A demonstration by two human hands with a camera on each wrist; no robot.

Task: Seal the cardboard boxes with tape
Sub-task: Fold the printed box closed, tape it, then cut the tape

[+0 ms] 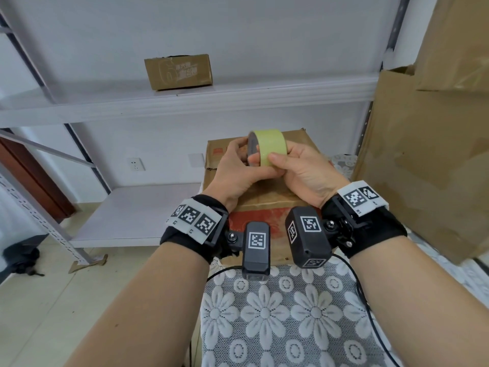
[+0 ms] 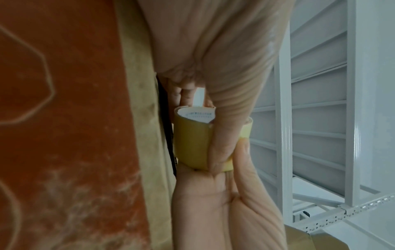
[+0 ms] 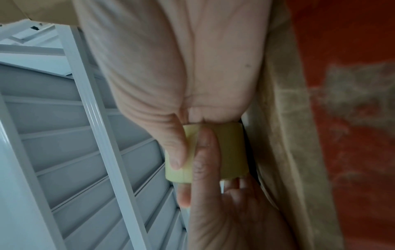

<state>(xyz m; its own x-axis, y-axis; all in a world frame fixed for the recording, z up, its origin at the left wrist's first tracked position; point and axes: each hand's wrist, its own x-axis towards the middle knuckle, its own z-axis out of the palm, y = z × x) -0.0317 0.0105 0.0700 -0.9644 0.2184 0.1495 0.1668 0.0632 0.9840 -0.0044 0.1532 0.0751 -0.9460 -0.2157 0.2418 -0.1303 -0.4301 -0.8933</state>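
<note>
A roll of yellow tape (image 1: 268,145) is held in the air between both hands, above a brown cardboard box (image 1: 267,200) with a red printed front. My left hand (image 1: 248,161) grips the roll's left side, with fingers reaching into the core. My right hand (image 1: 283,156) grips the right side, its thumb tip lying on the outer face. In the left wrist view the left thumb crosses the tape roll (image 2: 190,143) beside the box (image 2: 64,118). The right wrist view shows both thumbs on the tape roll (image 3: 232,148). No loose tape end is visible.
A grey metal shelf unit (image 1: 211,95) stands behind, with a small cardboard box (image 1: 178,72) on its upper shelf. Large cardboard sheets (image 1: 423,154) lean at the right. A white lace-covered surface (image 1: 277,313) carries the box in front of me.
</note>
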